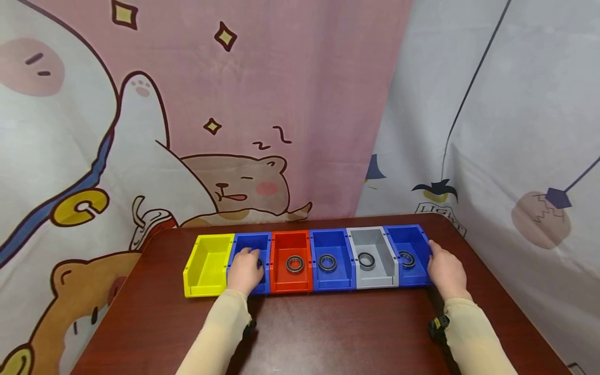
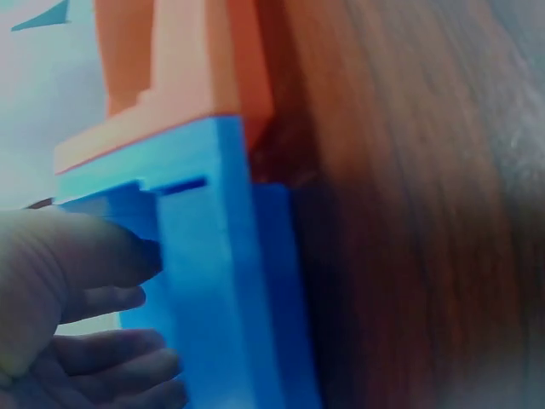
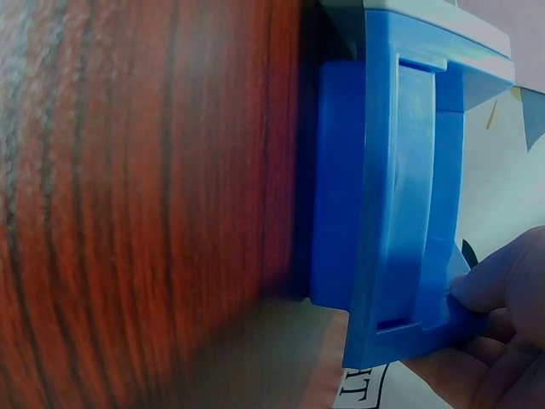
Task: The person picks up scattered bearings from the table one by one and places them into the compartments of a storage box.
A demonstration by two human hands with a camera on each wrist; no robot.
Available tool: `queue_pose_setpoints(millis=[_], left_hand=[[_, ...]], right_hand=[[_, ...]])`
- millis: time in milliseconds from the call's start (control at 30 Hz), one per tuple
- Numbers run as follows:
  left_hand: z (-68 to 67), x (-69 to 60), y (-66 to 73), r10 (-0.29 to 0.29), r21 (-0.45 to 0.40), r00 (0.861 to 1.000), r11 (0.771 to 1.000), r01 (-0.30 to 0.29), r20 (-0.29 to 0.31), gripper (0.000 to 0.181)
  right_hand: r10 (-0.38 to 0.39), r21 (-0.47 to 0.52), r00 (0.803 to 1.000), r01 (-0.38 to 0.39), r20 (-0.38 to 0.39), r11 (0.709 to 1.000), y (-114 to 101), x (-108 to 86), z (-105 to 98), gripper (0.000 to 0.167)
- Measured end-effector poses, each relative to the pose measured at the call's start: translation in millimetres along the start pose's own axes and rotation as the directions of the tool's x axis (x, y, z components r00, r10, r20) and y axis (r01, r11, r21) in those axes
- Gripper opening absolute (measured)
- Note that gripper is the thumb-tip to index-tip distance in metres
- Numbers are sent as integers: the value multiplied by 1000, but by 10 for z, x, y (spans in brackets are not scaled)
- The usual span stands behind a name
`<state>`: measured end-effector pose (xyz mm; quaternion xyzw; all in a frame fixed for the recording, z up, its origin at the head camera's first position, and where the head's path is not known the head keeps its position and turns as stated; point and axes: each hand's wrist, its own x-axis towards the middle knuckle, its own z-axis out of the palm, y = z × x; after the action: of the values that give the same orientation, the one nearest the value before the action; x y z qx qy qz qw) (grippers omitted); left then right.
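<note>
My left hand is down in the blue bin next to the yellow one, over a dark ring-shaped bearing that it partly covers. In the left wrist view its fingers look fairly straight, with the thumb apart from the lower ones. Behind the front of the blue bin the bearing's full outline is hidden. At the far right end, my right hand grips the side wall of another blue bin, thumb inside and fingers outside. A bearing lies in that bin.
Between them stand a red bin, a blue bin and a grey bin, each with one bearing inside. A yellow bin ends the row at left. A patterned curtain hangs behind the brown table.
</note>
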<state>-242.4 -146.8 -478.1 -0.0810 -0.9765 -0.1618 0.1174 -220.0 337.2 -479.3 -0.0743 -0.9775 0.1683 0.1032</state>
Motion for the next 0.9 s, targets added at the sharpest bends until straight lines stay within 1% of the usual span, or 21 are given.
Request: queue_pose_setpoints(millis=[167, 333, 433, 600, 733, 800, 900], left_hand=[[-141, -85, 41, -1, -58, 1000, 998, 2, 7, 41], [-267, -211, 64, 24, -86, 1000, 996, -25, -19, 42], [-336, -295, 64, 30, -113, 999, 993, -32, -19, 44], [-451, -423, 40, 49, -157, 998, 986, -52, -26, 45], [-547, -548, 22, 65, -159, 998, 985, -67, -21, 46], [-588, -624, 7, 64, -155, 998, 986, -63, 0, 47], [-617, -738, -55, 76, -153, 997, 985, -73, 8, 49]], right_hand=[[-9, 4, 1000, 9, -7, 1000, 12, 2, 4, 48], [-2, 4, 1000, 2, -7, 1000, 20, -2, 18, 47], [-2, 3, 1000, 2, -14, 1000, 25, -2, 22, 47], [-8, 1, 1000, 8, -21, 1000, 22, 3, 28, 46], [-6, 1, 1000, 6, -11, 1000, 14, 7, 22, 47], [-1, 2, 1000, 1, -2, 1000, 10, 6, 11, 48], [-1, 3, 1000, 1, 7, 1000, 5, 5, -5, 49]])
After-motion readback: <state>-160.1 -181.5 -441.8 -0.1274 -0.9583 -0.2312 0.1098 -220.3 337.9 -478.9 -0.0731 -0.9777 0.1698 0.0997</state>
